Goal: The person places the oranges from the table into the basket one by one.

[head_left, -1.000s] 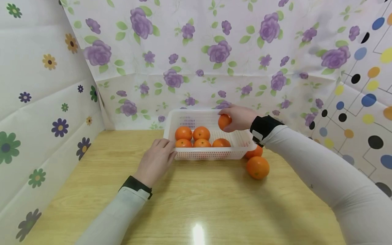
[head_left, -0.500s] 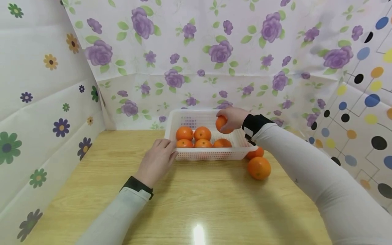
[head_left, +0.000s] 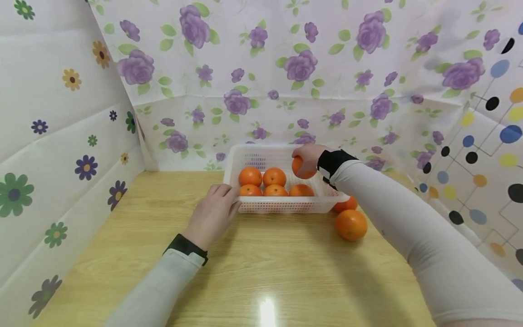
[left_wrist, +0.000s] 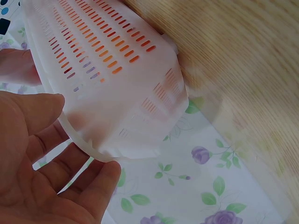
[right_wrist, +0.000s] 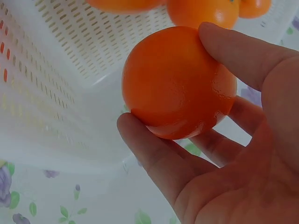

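A white plastic basket (head_left: 286, 205) with slotted walls stands at the back of the table. Several oranges (head_left: 274, 177) are gathered in its left and middle part. My right hand (head_left: 309, 159) holds another orange (right_wrist: 180, 84) inside the basket's right half, thumb on one side and fingers on the other. At the front left corner, my left hand (head_left: 212, 213) grips the basket rim. The left wrist view shows the thumb and fingertips of that hand (left_wrist: 60, 168) along the rim, with oranges showing through the slots.
Two oranges lie on the table to the right: one orange (head_left: 351, 225) in front, the other orange (head_left: 346, 204) partly behind the basket corner. A flowered cloth (head_left: 261, 91) hangs close behind the basket; patterned sheets (head_left: 69, 150) enclose the sides.
My right hand has lowered slightly with its orange, and the right forearm has swung a little inward. The left hand keeps its place on the rim; the head view has shifted slightly.
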`<act>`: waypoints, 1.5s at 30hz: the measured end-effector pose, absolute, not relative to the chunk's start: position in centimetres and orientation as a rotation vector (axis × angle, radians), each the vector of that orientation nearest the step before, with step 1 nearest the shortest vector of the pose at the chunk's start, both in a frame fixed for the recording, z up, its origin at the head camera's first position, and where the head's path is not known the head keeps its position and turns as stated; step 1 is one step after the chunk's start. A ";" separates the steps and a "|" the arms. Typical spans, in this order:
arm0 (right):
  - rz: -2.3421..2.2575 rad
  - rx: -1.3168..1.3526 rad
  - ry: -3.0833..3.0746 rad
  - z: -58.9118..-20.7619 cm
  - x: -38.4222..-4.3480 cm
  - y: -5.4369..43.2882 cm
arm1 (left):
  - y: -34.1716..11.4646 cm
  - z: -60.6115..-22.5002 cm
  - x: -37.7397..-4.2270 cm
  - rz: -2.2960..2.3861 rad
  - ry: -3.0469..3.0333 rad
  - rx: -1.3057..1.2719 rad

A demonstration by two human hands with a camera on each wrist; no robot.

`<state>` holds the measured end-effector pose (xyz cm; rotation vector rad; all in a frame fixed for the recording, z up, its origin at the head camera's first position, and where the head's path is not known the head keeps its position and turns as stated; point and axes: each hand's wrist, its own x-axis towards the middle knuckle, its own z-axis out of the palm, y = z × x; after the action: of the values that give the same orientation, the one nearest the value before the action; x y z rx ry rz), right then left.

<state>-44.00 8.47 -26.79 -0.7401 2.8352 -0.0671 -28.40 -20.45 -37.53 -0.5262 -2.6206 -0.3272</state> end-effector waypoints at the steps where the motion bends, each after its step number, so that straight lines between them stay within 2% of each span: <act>1: -0.071 -0.725 2.833 -27.0 -44.2 8.4 | -20.5 -37.6 -28.4 -0.328 -2.615 -0.530; 16: -0.073 -0.568 2.764 -30.0 -47.0 8.0 | -20.0 -37.4 -28.3 -0.340 -2.592 -0.546; 23: -0.047 -0.593 2.773 -30.8 -47.8 8.2 | -20.0 -37.4 -28.3 -0.338 -2.584 -0.545; 32: -0.023 -0.764 2.734 -31.8 -47.7 8.2 | -20.2 -37.5 -28.3 -0.341 -2.584 -0.545; 45: -0.075 -0.723 2.637 -31.6 -47.1 7.7 | -20.5 -37.9 -28.4 -0.339 -2.593 -0.530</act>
<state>-47.15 7.72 -31.63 -0.7228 2.6370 -0.0747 -28.38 -20.50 -37.86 -0.5302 -2.5929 -0.3388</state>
